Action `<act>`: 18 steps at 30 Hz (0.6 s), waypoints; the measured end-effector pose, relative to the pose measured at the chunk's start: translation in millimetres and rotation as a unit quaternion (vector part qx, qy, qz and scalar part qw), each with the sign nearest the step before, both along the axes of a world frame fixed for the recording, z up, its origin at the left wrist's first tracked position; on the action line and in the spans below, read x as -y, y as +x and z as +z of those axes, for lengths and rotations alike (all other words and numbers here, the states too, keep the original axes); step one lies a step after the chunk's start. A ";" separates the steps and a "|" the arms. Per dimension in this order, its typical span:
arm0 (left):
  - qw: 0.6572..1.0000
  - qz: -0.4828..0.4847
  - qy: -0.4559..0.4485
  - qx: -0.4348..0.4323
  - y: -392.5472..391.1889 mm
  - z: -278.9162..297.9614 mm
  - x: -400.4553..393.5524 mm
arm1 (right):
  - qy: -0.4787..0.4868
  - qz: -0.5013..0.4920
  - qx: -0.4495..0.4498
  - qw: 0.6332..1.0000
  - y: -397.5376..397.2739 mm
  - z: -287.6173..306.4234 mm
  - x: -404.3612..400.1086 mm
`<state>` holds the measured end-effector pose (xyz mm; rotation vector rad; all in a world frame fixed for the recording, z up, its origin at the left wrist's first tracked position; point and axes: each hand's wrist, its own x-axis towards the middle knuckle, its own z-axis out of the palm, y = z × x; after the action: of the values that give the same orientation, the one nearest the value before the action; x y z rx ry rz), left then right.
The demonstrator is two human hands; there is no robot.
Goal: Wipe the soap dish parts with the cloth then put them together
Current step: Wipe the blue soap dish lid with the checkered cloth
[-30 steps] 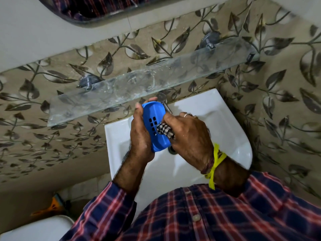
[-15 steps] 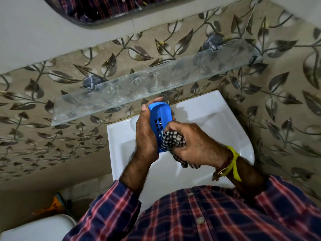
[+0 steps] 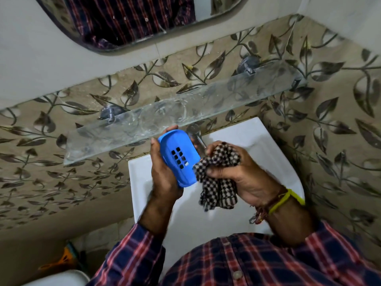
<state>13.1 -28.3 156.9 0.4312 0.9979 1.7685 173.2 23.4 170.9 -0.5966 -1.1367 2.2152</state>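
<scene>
A blue plastic soap dish part with several square drain holes is upright in my left hand, which grips it from the left over the sink. My right hand clutches a bunched black-and-white checked cloth just right of the dish. The cloth touches the dish's lower right edge, and its tail hangs down over the basin. No second dish part is in view.
A white sink sits below my hands, with a metal tap behind the dish. A glass shelf runs along the leaf-patterned tiles above it. A mirror hangs higher up. An orange object lies low left.
My right hand has pulled the cloth off the holed face of the dish to its lower right edge. My left hand has turned the dish so its holed face shows more.
</scene>
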 end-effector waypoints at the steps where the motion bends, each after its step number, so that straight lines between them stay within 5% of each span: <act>1: 0.999 -0.018 0.008 0.027 -1.2 2.2 2.2 | -0.018 -0.041 0.001 0.999 4.8 -0.7 -6.3; 7: 0.994 -0.073 0.030 0.082 -0.8 5.4 10.1 | -0.025 -0.211 0.070 0.975 29.4 -5.0 -31.4; 12: 0.996 -0.072 0.017 0.041 2.7 -2.5 7.8 | 0.227 -0.246 0.152 0.930 7.2 2.0 -6.1; 14: 0.998 -0.060 0.005 0.009 4.0 -6.7 5.9 | 0.385 -0.239 0.198 0.869 -4.7 7.0 5.6; 18: 0.998 -0.041 -0.023 -0.042 6.1 -9.1 6.2 | 0.708 -0.112 0.312 0.624 -15.2 7.0 15.3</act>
<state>19.2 -34.6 147.9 0.5147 1.0629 1.6622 158.0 8.1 177.9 -0.6452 -2.4366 0.3050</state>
